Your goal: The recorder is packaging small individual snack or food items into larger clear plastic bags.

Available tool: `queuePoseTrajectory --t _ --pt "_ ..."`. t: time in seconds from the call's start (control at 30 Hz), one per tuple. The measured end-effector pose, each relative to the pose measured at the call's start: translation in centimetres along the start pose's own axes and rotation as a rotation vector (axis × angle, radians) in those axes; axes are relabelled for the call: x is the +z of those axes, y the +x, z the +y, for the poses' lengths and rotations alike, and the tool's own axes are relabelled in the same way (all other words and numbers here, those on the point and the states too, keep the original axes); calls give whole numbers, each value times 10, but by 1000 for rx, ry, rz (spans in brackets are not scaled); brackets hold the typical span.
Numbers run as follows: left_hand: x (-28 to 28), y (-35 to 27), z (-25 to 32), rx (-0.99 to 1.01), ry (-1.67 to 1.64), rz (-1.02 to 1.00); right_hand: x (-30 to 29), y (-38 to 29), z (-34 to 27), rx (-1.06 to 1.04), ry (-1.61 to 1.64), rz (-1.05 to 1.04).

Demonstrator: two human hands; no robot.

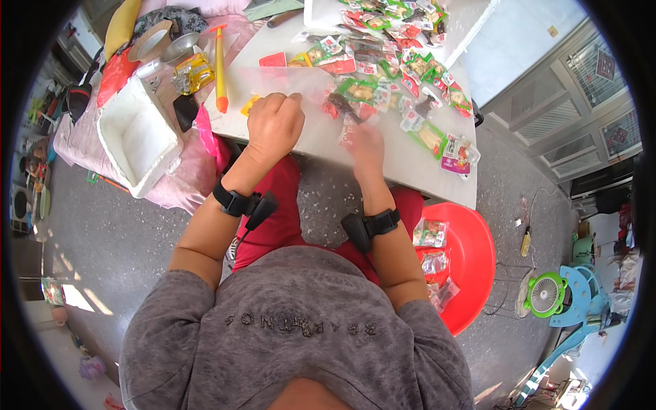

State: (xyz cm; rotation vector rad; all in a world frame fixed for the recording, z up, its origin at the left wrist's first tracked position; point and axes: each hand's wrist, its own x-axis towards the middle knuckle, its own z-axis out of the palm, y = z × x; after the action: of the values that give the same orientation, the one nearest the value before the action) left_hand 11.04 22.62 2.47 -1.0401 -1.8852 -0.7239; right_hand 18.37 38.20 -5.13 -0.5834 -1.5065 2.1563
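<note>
My left hand [277, 124] is curled at the front of the table, its fingers closed on a clear plastic bag [302, 79] that stretches away to the right. My right hand [367, 148], blurred by motion, is over the table's front edge with a small red-and-white snack packet [348, 132] at its fingertips. Just beyond it lies a dark-filled snack packet [344, 105]. Green-edged packets [359, 91] are spread behind. To the right, another green-edged packet [429, 137] lies beside a purple-and-white packet [456, 155].
The pale table [323, 138] bears a heap of packets near a white foam box [451, 31]. Left are a yellow tube-shaped tool [220, 72] and another foam box [120, 138]. A red basin [471, 261] with packets stands by my right leg; a green fan [546, 294] is farther right.
</note>
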Motion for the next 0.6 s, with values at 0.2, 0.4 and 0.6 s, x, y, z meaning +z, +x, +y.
queuePoseTrajectory --t 0.2,0.4,0.6 --pt "66 -39 -10 -266 -55 -382 -47 51 27 -11 -245 196" --pt "93 -57 2 -605 -281 -613 -33 53 4 152 17 171" --pt "95 -65 6 -571 -406 -599 -9 46 -1 103 102 3"
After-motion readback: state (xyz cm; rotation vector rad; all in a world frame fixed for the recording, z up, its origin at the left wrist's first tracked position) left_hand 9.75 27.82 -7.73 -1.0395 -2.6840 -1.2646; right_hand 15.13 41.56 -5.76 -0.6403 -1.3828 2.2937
